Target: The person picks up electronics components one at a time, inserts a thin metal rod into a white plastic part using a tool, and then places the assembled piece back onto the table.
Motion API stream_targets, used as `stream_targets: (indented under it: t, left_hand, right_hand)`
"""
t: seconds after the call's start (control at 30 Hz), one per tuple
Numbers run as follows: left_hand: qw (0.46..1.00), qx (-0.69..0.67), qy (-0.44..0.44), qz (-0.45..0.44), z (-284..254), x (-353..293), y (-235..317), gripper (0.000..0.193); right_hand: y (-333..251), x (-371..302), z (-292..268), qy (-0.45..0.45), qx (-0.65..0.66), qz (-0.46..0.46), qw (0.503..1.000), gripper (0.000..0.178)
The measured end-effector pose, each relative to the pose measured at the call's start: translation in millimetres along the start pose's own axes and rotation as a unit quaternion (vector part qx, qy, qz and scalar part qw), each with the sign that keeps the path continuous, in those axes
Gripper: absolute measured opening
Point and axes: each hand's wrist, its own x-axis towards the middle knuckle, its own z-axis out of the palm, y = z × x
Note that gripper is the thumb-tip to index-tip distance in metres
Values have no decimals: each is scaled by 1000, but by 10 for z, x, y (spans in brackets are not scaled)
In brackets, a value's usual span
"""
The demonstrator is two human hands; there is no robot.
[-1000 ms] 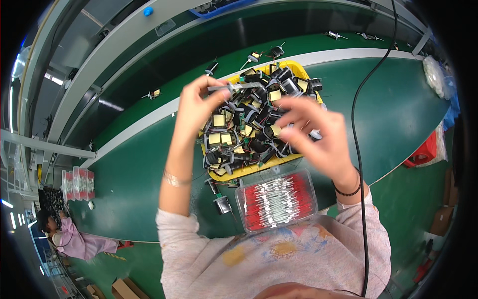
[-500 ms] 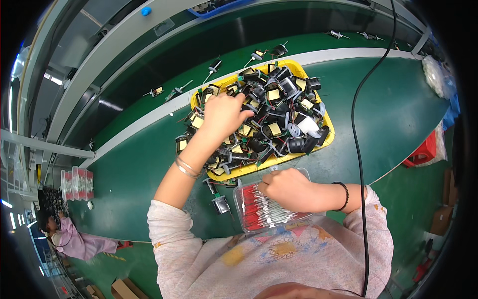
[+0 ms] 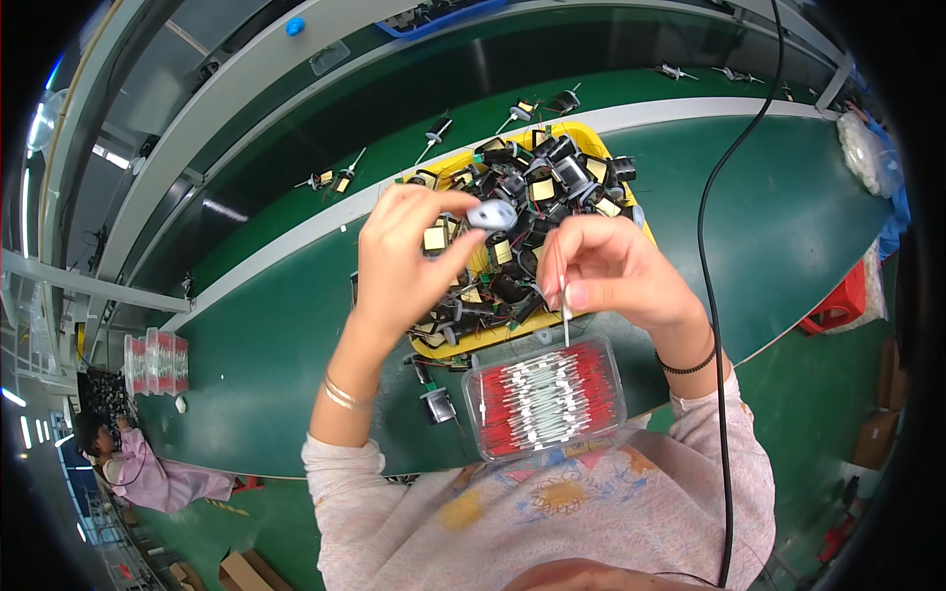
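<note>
My left hand [image 3: 406, 256] is raised over the near left part of the yellow tray [image 3: 434, 347]. Between its thumb and fingers is a small motor [image 3: 494, 215], its grey end with holes facing up. My right hand [image 3: 621, 276], to the right of it, pinches a thin white rod [image 3: 566, 323] that points down. Below that hand, a clear plastic box [image 3: 493, 455] holds many thin rods with red and white parts, laid in rows. The tray is heaped with black motors [image 3: 570, 175] bearing yellow pads, small green boards and wires.
A loose motor [image 3: 437, 404] lies left of the clear box. Beyond the tray, several motors with rods [image 3: 435, 132] rest on a green strip behind a pale rail. A black cable [image 3: 702, 227] hangs at the right. Stacked clear boxes [image 3: 158, 361] and a person [image 3: 148, 468] are far left.
My left hand has lifted out of the heap with a motor. My right hand has risen from the clear box with a thin rod, uncovering the rows inside.
</note>
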Motion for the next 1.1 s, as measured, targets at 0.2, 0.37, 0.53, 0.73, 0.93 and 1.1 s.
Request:
stream_targets:
  t: [0.2, 0.37, 0.53, 0.73, 0.93, 1.1]
  left_hand:
    - [949, -297, 73, -81, 36, -203, 361, 27]
    - [957, -257, 114, -67, 135, -239, 296, 34]
    - [980, -191, 28, -47, 175, -267, 240, 52]
    - [971, -230, 40, -55, 264, -305, 223, 34]
    - [925, -344, -9, -161, 179, -304, 209, 28]
    - [947, -308, -9, -88, -260, -322, 18, 39]
  right_hand:
    - [96, 173, 4, -146, 162, 11, 976, 16]
    - [181, 218, 15, -177, 307, 2, 935, 16]
    - [180, 228, 21, -182, 319, 23, 930, 16]
    - [162, 210, 40, -94, 249, 26, 964, 16]
    - [6, 136, 106, -47, 85, -24, 995, 18]
    - [-52, 135, 59, 144, -399, -187, 886, 34]
